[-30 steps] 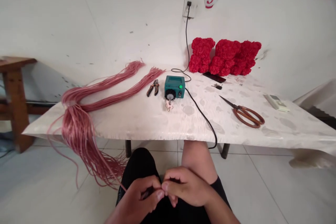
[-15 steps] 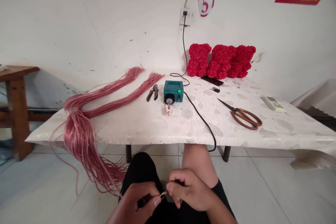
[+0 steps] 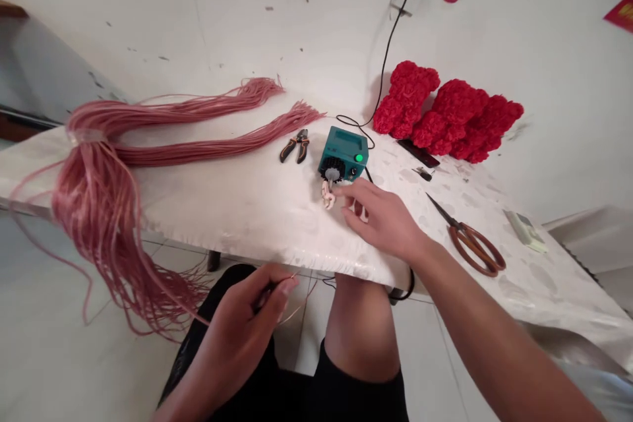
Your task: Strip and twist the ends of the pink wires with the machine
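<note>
Right hand [image 3: 378, 219] beside teal box [image 3: 343, 155]

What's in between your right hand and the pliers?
In the head view, the teal box with its black knob sits between your right hand and the pliers.

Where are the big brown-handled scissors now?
In the head view, the scissors lie on the white table top, to the right of the person's right hand.
</note>
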Demonstrator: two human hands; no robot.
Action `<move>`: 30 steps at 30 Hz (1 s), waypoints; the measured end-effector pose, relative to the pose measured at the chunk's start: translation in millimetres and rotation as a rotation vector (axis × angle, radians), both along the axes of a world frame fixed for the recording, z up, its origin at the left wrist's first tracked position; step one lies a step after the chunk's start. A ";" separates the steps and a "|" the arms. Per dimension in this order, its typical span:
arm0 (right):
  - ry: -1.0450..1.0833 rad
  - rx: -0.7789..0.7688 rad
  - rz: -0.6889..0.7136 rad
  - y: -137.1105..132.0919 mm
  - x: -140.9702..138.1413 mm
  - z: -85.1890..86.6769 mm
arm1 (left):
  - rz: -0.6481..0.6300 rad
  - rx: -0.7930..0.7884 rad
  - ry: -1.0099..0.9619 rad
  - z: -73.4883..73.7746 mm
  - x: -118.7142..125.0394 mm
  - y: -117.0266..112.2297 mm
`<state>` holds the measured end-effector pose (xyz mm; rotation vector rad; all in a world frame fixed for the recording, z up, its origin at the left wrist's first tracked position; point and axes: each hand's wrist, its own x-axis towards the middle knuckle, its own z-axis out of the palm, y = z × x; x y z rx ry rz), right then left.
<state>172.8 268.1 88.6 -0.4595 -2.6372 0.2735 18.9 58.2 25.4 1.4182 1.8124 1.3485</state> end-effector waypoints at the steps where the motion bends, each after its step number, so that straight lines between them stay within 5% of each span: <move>1: -0.075 0.085 0.023 11.2 -7.0 4.6 | 0.018 0.015 0.036 0.1 0.0 5.4; 6: -0.341 0.380 0.147 42.1 -34.3 14.0 | 0.081 0.186 0.228 2.4 -2.8 32.0; 11: -0.282 0.515 0.182 48.9 -40.1 6.0 | 0.094 0.323 0.380 5.1 -5.1 63.1; 19: -0.043 0.566 0.089 59.7 -39.5 -28.7 | 0.179 0.283 0.379 6.7 0.3 88.2; 30: 0.070 0.558 0.084 58.7 -40.5 -33.4 | 0.247 0.192 0.375 13.6 6.8 91.6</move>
